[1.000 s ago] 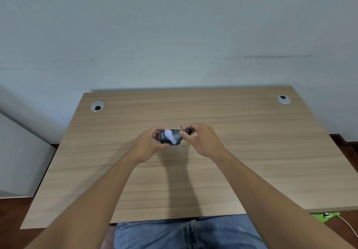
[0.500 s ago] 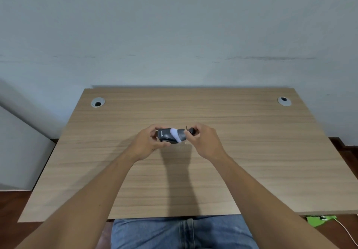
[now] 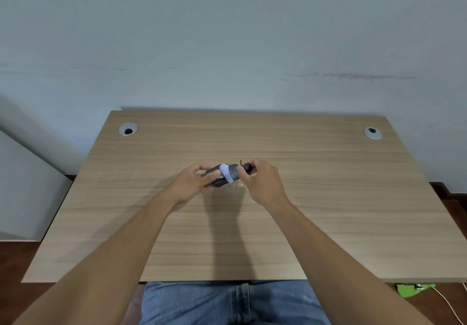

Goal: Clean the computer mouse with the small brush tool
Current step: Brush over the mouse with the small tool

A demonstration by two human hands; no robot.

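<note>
A dark grey computer mouse (image 3: 225,176) with a pale band across its body is held above the middle of the wooden desk (image 3: 328,198). My left hand (image 3: 193,185) grips its left end. My right hand (image 3: 262,183) pinches a small black brush tool (image 3: 247,167) at the mouse's right end; a thin black tip sticks up beside my fingers. Its bristles are too small to make out, and my fingers hide most of the tool.
Two round cable grommets sit near the desk's back corners, one at the left (image 3: 128,129) and one at the right (image 3: 372,132). A wall stands right behind the desk. A green object with a white cable (image 3: 414,288) lies on the floor at the lower right.
Both hands stay together over the desk's middle. The mouse has turned slightly in my left hand, and the pale band now faces further right.
</note>
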